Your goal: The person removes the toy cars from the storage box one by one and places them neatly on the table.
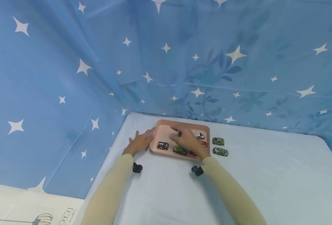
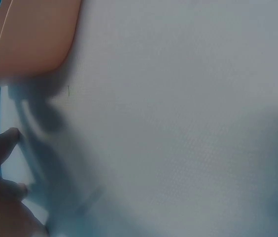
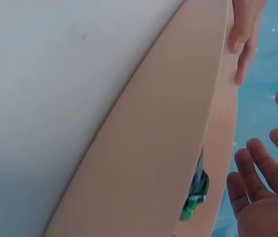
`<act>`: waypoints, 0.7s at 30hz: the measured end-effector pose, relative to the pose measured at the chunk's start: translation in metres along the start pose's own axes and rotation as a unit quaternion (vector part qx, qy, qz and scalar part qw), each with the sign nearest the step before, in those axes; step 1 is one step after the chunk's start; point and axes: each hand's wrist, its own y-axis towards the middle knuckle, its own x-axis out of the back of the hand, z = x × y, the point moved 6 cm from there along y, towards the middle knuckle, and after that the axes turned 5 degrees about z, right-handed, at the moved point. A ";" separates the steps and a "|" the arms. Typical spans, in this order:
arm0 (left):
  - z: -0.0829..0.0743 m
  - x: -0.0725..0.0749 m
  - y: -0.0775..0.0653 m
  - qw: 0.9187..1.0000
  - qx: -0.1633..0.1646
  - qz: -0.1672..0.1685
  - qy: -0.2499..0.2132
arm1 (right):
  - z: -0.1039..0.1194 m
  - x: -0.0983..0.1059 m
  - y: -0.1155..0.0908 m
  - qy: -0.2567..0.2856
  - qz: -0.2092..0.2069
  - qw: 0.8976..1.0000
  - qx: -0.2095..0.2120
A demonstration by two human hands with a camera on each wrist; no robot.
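Note:
A pink tray (image 1: 166, 126) holds several small toy cars. Its left rim is met by the fingertips of my left hand (image 1: 139, 143), whose fingers are spread and grip nothing. Over the tray's middle hovers my right hand (image 1: 186, 139); the right wrist view shows its fingers loosely bent with nothing in them. Below that hand lies a green toy car (image 1: 180, 150), and a dark green one (image 1: 179, 133) peeks out past its fingers. A purple car (image 1: 163, 145) sits front left. To the right are a white car (image 1: 199, 136) and a red car (image 1: 203, 143); my right wrist partly hides another red one.
Two camouflage toy cars (image 1: 218, 141) stand on the white table (image 1: 267, 175), just right of the tray. Behind and to the left hangs a blue curtain (image 1: 166, 68) with white stars. Printed cream material (image 1: 19, 206) shows at lower left.

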 end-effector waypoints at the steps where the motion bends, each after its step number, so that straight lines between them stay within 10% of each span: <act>1: -0.001 0.000 0.000 1.000 -0.001 -0.001 0.003 | 0.001 -0.002 0.001 0.005 0.003 1.000 0.000; 21: -0.001 -0.001 -0.003 1.000 -0.017 0.000 0.010 | 0.008 -0.037 0.008 0.041 0.049 0.998 -0.024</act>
